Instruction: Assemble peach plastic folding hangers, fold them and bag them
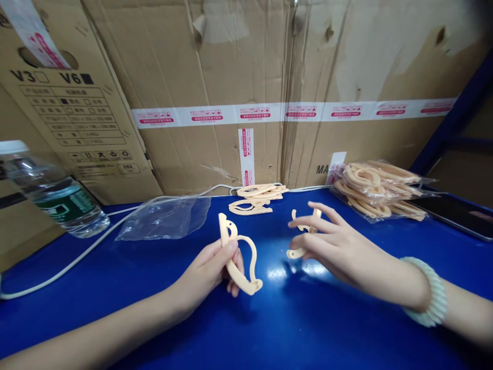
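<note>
My left hand [219,264] is closed around a beige plastic folding hanger [241,277], raised over the table and tilted, its curved arm bowing out to the right. To the right, my right hand [339,246] has its fingers curled about another beige hanger piece [296,253]. Parts of that piece, including a small hook-shaped bit, show past the fingertips; the rest is hidden behind the fingers. Beyond both hands, several loose beige hangers [252,208] lie in a small pile.
Clear bags of beige hangers [377,190] are stacked at the right, beside a dark phone or tablet [454,213]. On the left are an empty plastic bag [165,218], a white cable [82,252] and a water bottle [65,203]. Cardboard boxes [215,67] stand behind the blue table [154,329].
</note>
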A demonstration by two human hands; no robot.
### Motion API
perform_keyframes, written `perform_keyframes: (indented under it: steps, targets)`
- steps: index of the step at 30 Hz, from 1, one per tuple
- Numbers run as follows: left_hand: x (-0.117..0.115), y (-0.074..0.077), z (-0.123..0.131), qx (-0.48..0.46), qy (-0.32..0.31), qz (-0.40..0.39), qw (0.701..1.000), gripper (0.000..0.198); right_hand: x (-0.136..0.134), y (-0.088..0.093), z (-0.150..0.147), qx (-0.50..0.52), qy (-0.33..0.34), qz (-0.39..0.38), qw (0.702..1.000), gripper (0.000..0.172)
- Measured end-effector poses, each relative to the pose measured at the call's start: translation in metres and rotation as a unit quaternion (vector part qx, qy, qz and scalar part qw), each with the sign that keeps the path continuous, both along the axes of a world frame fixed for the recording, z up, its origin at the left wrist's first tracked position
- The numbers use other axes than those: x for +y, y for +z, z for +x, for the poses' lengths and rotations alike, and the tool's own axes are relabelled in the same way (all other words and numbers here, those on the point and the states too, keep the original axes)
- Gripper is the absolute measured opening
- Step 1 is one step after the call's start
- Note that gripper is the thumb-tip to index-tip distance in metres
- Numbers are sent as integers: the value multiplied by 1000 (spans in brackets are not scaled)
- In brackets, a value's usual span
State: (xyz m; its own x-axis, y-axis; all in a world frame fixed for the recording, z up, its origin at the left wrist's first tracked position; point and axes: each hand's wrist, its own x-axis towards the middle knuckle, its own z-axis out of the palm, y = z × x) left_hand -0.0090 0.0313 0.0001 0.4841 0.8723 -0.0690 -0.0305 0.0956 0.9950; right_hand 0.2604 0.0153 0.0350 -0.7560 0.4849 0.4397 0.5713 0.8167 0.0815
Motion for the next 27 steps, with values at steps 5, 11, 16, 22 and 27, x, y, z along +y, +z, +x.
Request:
perform_keyframes:
  steps: [5,11,16,22,27]
  targets:
    - [0,0,1,-10,-1,-11,1000,49,15,-7,9,-78,-17,-92,993,33]
    - [2,-2,1,-22,8,-17,1000,50,18,-9,5,-60,-26,-185,981,27]
    - [3,-4,1,-35,4,-18,999,48,29,-10,15,-20,-72,-214,974,26]
    - [3,-5,-2,-36,-7,-17,999,48,43,-10,33,-15,-95,-222,970,24]
    - [3,-5,-2,-40,-5,-21,999,47,40,-10,29,-3,-82,-211,974,24]
